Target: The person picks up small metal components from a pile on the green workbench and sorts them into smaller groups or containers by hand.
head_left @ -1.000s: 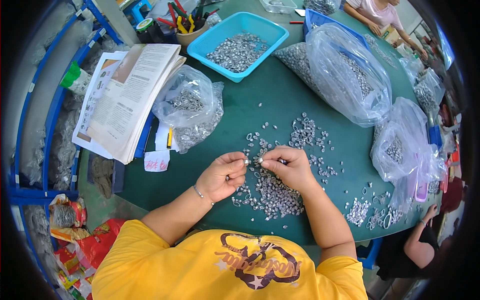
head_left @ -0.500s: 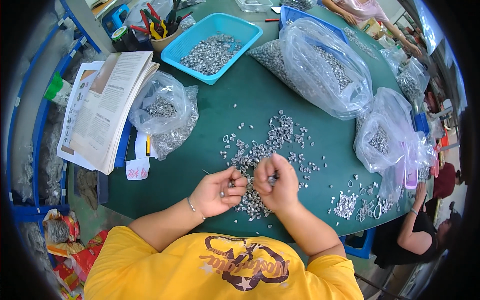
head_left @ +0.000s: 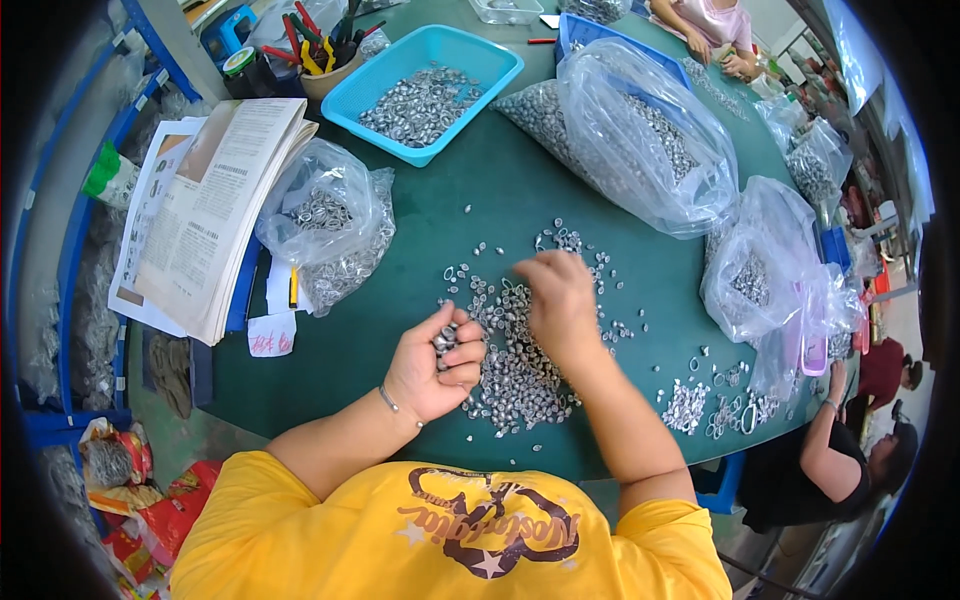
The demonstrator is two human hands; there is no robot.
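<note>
A loose heap of small silver metal pieces (head_left: 515,385), many of them rounded or ring-like, lies on the green table in front of me. My left hand (head_left: 435,365) is at the heap's left side, its fingers curled round several of these pieces. Over the upper part of the heap is my right hand (head_left: 562,305), its back turned up. Motion blurs its fingers, so whether it grips a piece is hidden.
A light blue basket (head_left: 335,103) of metal pieces stands at the far left, beside a bagged batch (head_left: 350,255) and an open magazine (head_left: 205,230). Large clear bags (head_left: 640,150) fill the far right. Small sorted piles (head_left: 685,408) lie at right. Other people sit around the table.
My right hand has moved up and away from my left, over the heap. The left hand has turned, showing more pieces in its curled fingers. A person's hands at the far right have drawn together.
</note>
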